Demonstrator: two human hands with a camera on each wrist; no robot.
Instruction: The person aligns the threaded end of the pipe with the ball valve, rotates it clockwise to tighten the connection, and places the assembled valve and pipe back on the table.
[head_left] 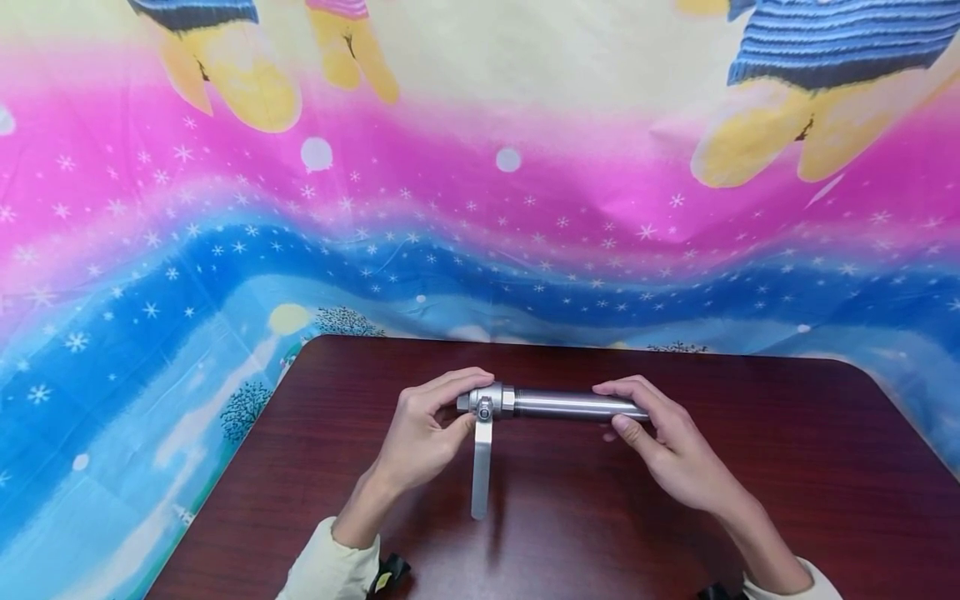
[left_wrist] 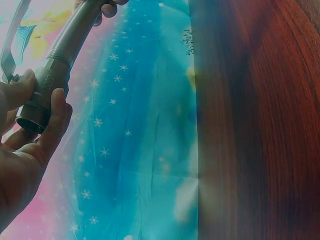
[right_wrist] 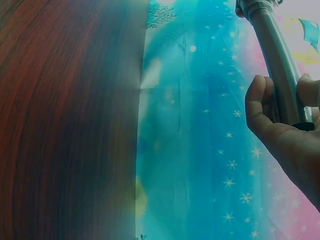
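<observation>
A steel ball valve (head_left: 489, 400) joined to a steel pipe (head_left: 562, 405) is held level above the table between both hands. Its flat lever handle (head_left: 482, 475) points toward the person. My left hand (head_left: 423, 437) grips the valve body at the left end, thumb in front and fingers behind. In the left wrist view the valve's open end (left_wrist: 33, 120) shows between thumb and fingers. With thumb and fingers, my right hand (head_left: 671, 442) grips the pipe near its right end. Threads (left_wrist: 59, 56) show on the pipe where it meets the valve.
A dark reddish wooden table (head_left: 337, 383) with rounded corners lies under the hands. Behind it and along its left side hangs a printed cloth (head_left: 480, 242) in pink, blue and cream with snowflakes. Pale sleeves (head_left: 333, 562) cover the forearms.
</observation>
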